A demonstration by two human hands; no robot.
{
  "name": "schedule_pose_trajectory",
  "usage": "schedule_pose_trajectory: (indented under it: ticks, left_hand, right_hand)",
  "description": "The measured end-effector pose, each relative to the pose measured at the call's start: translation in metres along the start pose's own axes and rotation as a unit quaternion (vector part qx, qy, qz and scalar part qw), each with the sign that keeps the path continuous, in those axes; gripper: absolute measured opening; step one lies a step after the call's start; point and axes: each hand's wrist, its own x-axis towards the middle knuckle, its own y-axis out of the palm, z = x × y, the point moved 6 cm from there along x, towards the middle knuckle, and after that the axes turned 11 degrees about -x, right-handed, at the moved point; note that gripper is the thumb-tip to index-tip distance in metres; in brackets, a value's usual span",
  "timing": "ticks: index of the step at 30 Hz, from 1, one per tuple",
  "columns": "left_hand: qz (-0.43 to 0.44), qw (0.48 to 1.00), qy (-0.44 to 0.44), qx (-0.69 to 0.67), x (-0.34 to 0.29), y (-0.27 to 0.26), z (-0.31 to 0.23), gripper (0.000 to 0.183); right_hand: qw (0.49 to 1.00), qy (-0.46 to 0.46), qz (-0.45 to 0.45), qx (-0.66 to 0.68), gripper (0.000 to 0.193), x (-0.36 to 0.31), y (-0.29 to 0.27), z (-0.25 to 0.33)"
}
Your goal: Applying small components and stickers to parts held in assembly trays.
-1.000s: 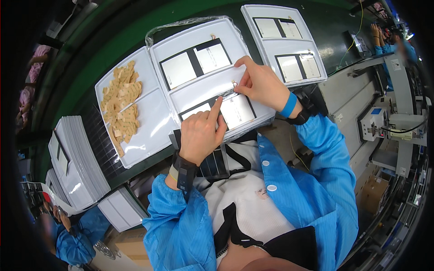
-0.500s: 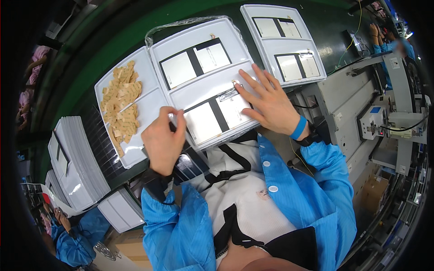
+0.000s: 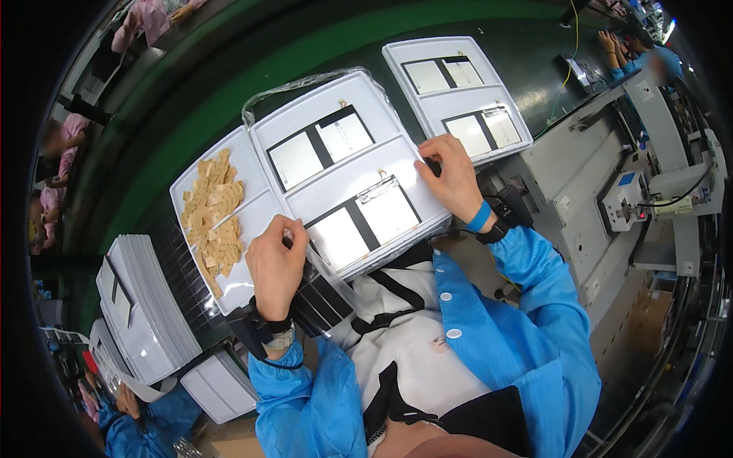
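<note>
A white two-compartment tray [image 3: 347,169] lies in front of me on clear film-wrapped trays. Each compartment holds a flat white battery pack with black borders: a near one [image 3: 334,239] and a far one [image 3: 296,160]. My left hand [image 3: 276,263] is closed, thumb and forefinger together at the tray's near left edge; anything between them is hidden. My right hand [image 3: 452,177] is bent over the tray's right rim, thumb and fingers closed on it. Left of the tray, another white tray [image 3: 263,191] holds a heap of tan paper pieces [image 3: 214,210].
A third tray [image 3: 427,103] with similar packs stands at the back right. Stacked white trays [image 3: 149,313] rise at the left. A small machine [image 3: 628,200] stands at the right. A co-worker's blue sleeve [image 3: 156,424] shows at lower left.
My right hand has left the near pack, where its fingers lay spread, and closed at the tray's right rim. My left hand stays by the left edge. The whole view has shifted.
</note>
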Motion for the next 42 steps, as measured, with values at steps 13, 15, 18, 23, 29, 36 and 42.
schedule_pose_trajectory:
  ticks: [13,15,18,23,29,36,42]
  left_hand:
    - [-0.051,0.997,0.048,-0.029,0.005,-0.007,-0.012,0.031]
    - [-0.064,0.994,0.074,-0.039,0.008,-0.007,-0.026,0.028]
    - [-0.041,0.984,0.101,-0.140,0.020,0.006,-0.058,0.023]
    - [0.035,0.985,0.103,-0.134,0.033,0.029,-0.068,0.029]
    - [0.051,0.985,0.070,-0.150,0.033,0.034,-0.049,0.026]
    - [0.126,0.946,0.046,-0.295,0.038,0.027,-0.019,0.033]
    - [0.186,0.894,0.054,-0.403,0.041,0.021,-0.013,0.023]
  right_hand:
    - [0.915,0.199,0.082,0.340,0.055,0.014,-0.011,-0.004]
    - [0.857,0.247,0.174,0.417,0.064,0.017,-0.013,-0.007]
    - [0.868,0.216,0.120,0.431,0.069,0.040,-0.051,-0.049]
    - [0.893,0.194,0.037,0.405,0.069,0.077,-0.106,-0.146]
    - [0.928,0.245,0.062,0.272,0.068,0.096,-0.115,-0.261]
    - [0.981,0.189,0.023,0.040,0.050,0.094,-0.087,-0.289]
    - [0.967,0.253,0.025,0.014,0.047,0.079,-0.090,-0.309]
